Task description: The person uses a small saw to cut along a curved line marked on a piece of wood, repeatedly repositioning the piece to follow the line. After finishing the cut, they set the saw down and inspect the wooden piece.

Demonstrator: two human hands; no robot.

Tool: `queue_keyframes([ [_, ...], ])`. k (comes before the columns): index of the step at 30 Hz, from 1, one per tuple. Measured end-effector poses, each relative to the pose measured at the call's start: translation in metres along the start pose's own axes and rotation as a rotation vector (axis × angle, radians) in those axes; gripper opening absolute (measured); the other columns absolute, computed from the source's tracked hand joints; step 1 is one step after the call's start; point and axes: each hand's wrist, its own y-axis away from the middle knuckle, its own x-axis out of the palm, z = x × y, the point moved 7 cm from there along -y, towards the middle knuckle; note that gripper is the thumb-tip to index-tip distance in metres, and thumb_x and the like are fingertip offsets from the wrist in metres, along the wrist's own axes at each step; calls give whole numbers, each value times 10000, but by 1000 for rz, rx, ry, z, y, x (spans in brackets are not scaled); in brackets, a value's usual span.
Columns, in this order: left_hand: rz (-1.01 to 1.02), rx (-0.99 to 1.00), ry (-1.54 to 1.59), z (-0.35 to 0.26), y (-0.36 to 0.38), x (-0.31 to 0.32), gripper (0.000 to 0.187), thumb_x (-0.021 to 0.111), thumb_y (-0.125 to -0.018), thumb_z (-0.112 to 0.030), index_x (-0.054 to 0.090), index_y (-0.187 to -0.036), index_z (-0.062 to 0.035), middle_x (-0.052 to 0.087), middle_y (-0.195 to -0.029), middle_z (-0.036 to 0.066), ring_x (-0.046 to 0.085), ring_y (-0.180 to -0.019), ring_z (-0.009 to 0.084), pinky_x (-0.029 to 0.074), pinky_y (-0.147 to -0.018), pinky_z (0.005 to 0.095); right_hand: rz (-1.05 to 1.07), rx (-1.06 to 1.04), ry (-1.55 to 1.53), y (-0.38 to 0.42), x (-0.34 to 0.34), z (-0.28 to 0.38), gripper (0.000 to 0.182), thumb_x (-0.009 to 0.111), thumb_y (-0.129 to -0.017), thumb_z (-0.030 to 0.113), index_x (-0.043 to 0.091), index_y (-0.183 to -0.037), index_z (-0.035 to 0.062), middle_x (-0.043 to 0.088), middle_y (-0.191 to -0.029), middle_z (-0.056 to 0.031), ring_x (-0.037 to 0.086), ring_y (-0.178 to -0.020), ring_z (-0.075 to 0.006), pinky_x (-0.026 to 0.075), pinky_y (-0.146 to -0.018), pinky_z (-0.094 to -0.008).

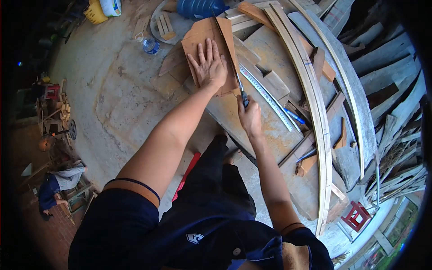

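Note:
My left hand (209, 66) lies flat with fingers spread on a reddish-brown wooden board (202, 38), pressing its face. In my right hand (249, 116) is the dark handle of a handsaw (230, 56), fingers wrapped round it. The long narrow blade runs away from me along the board's right side, overlapping the wood there. A white steel ruler (267, 98) lies on the bench just right of the saw hand. Beside the ruler's near end is a blue pen or marker (294, 116).
Long curved wooden strips (310, 90) and offcuts cover the workbench's right side. A water bottle (150, 45) and a large blue jug (198, 8) stand beyond. Rough planks (387, 76) are stacked at right, near a red stool (356, 216). Another person (56, 189) bends over at far left.

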Motion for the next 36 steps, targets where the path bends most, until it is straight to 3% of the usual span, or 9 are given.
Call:
queue_keyframes([
  [7,-22,-15,19,2,3,2,606,283,-1035,-396,183,-1568,-125,114,-1650,23,92,-1512,296,19,-1165,648,62,144,92,184,-51,-99,207,610,-945,202,588,-908,-1,589,-699,-277,616,-735,-490,479,-608,-479],
  [10,-34,-14,18,0,-1,-2,601,271,-1036,-386,178,-1570,-125,113,-1650,24,95,-1512,299,15,-1167,646,116,183,126,188,-55,-90,199,606,-949,200,597,-923,3,583,-688,-276,622,-719,-484,480,-605,-473],
  [13,-24,-4,9,-1,0,-5,597,272,-1035,-377,181,-1567,-122,110,-1650,24,97,-1511,301,17,-1169,643,-1,-31,32,108,-32,-55,259,618,-946,227,598,-825,-2,568,-675,-281,588,-675,-486,428,-591,-516],
  [16,3,-13,52,0,-1,1,631,286,-1022,-394,146,-1571,-115,79,-1654,24,50,-1519,293,-35,-1168,646,-3,-47,34,5,3,-16,357,596,-955,298,579,-838,-39,582,-719,-307,562,-746,-523,443,-611,-523],
  [19,-18,7,25,-1,0,-1,626,283,-1027,-395,143,-1572,-121,79,-1654,20,47,-1519,291,-31,-1165,651,-40,-56,-1,5,0,-12,360,595,-955,305,578,-846,-38,582,-722,-307,560,-748,-524,446,-613,-517],
  [27,-38,-18,-1,-1,-3,2,610,275,-1035,-403,162,-1574,-141,112,-1650,15,91,-1512,289,7,-1166,647,91,211,100,202,-51,-112,222,612,-941,167,538,-798,14,550,-643,-236,603,-637,-450,450,-567,-466],
  [30,-15,-12,55,0,-1,1,611,245,-1030,-391,148,-1574,-128,79,-1654,15,58,-1518,292,-38,-1167,651,29,100,41,182,-46,-104,223,618,-936,166,553,-805,-2,541,-639,-246,587,-614,-455,435,-551,-471],
  [33,13,-11,40,-1,0,-2,617,260,-1031,-391,148,-1572,-116,76,-1654,21,56,-1518,295,-38,-1166,653,13,-1,45,76,-15,-52,301,605,-945,251,588,-817,-20,572,-705,-286,586,-722,-499,437,-624,-536],
  [36,-22,-5,27,3,-2,2,619,294,-1030,-387,165,-1567,-107,97,-1651,24,80,-1514,298,-12,-1164,654,-18,-64,23,-22,8,6,338,598,-950,288,593,-834,-30,604,-785,-325,599,-816,-516,473,-674,-541],
])
